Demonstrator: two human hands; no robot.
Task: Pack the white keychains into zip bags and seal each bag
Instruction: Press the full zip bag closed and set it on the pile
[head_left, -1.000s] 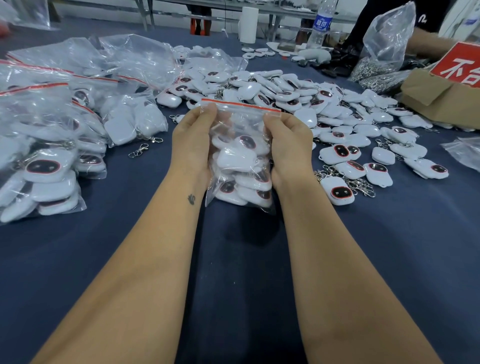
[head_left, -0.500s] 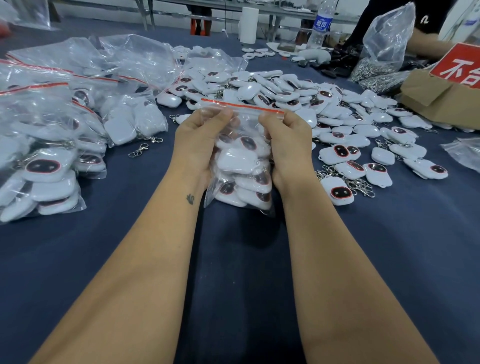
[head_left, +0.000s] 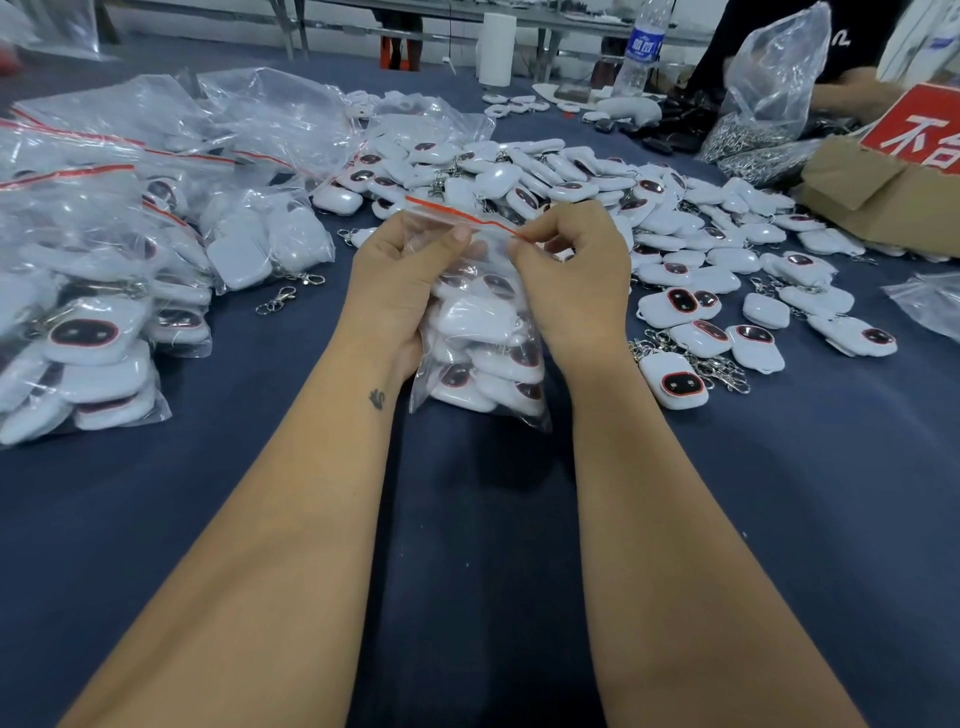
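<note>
Dark blue worktop (head_left: 779, 519), head view: filled zip bag (head_left: 483, 343) upright at centre, red seal strip (head_left: 462, 214) running left to right, slightly tilted. Left hand (head_left: 400, 275) pinching strip's left part, right hand (head_left: 576, 270) pinching right end. Loose white keychains (head_left: 675, 306) just right.

My left hand (head_left: 402, 275) and right hand (head_left: 574, 265) are raised close together, forearms extended. My fingers are curled, thumbs pinching.

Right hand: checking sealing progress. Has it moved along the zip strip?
Yes. The right hand slid left along the red zip strip, toward the left hand.
</note>
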